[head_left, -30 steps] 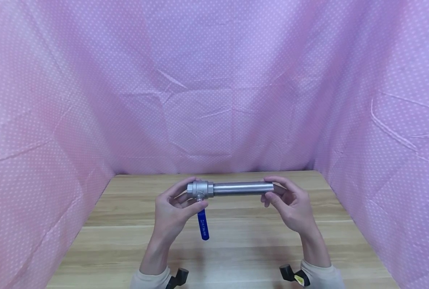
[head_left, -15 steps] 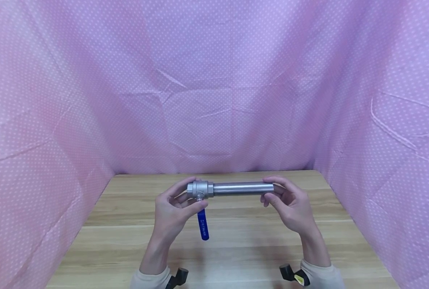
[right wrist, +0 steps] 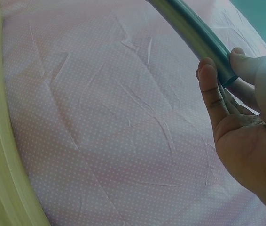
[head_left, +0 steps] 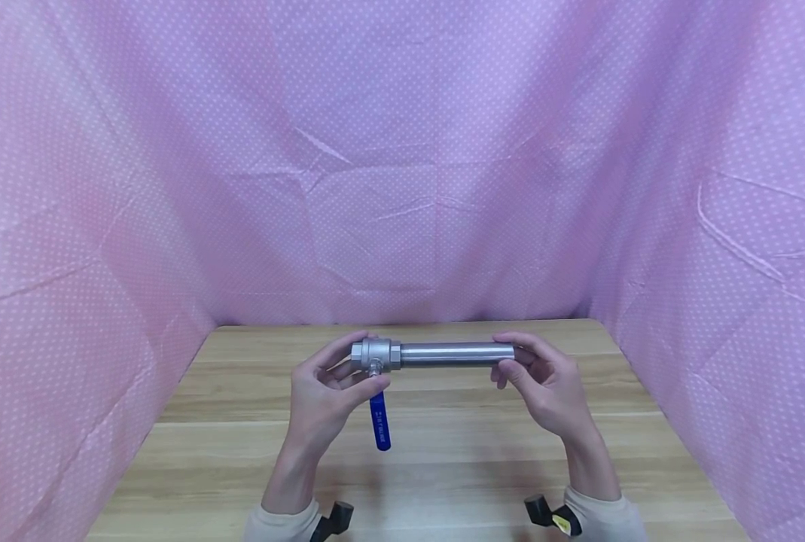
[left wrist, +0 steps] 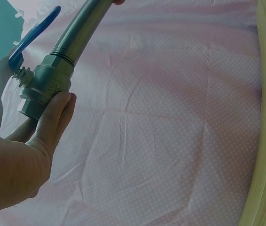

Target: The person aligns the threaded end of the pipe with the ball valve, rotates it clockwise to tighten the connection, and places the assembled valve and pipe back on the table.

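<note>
A silver ball valve (head_left: 376, 354) with a blue lever handle (head_left: 380, 424) is joined to a smooth steel pipe (head_left: 456, 354), which runs level to the right. My left hand (head_left: 324, 403) grips the valve body, thumb near the base of the lever and fingers behind. In the left wrist view, threads (left wrist: 63, 52) show where the pipe meets the hex end of the valve (left wrist: 48, 82). My right hand (head_left: 551, 384) pinches the pipe's free end between thumb and fingers. The right wrist view shows that pipe end (right wrist: 224, 70) between the fingertips. Both hands hold the piece up over the table.
Beneath is a light wood-grain table (head_left: 429, 482). Pink cloth with white dots (head_left: 402, 188) hangs behind and along both sides of it. A black strap mount (head_left: 339, 518) sits at the left wrist and another black mount (head_left: 539, 512) at the right wrist.
Almost nothing differs: the right thumb has shifted slightly up on the pipe end, and the blue lever's tip has moved a touch left. Both hands keep their places.
</note>
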